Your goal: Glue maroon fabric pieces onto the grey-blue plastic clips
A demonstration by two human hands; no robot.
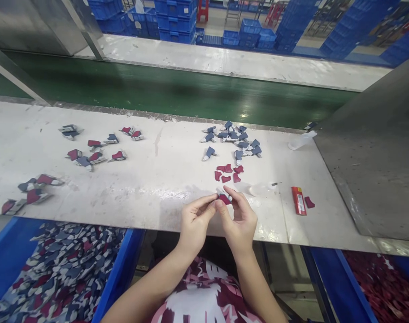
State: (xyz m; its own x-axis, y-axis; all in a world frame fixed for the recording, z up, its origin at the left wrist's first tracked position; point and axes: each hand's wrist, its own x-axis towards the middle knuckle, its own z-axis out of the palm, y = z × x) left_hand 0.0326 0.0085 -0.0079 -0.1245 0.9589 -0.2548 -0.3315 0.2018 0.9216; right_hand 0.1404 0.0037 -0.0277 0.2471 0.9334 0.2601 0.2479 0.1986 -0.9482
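Note:
Between my left hand [197,220] and my right hand [238,220] is a small plastic part [224,197], white-grey with a dark red face. Thumbs and fingertips of both hands press on it, above the near side of the white table. Just beyond lie several loose dark red pieces [226,178]. Further back sits a group of blue and white parts [238,137]. To the right of my right hand lies a clear bottle [262,188] with a thin dark nozzle. My fingers cover some of the held part.
Assembled red, blue and white parts [96,157] are scattered at left. A red box [298,200] and another clear bottle [302,141] lie at right. Blue bins [119,264] of parts stand below the table [177,157]. A green conveyor belt [177,92] runs behind; a metal panel [376,157] bounds the right.

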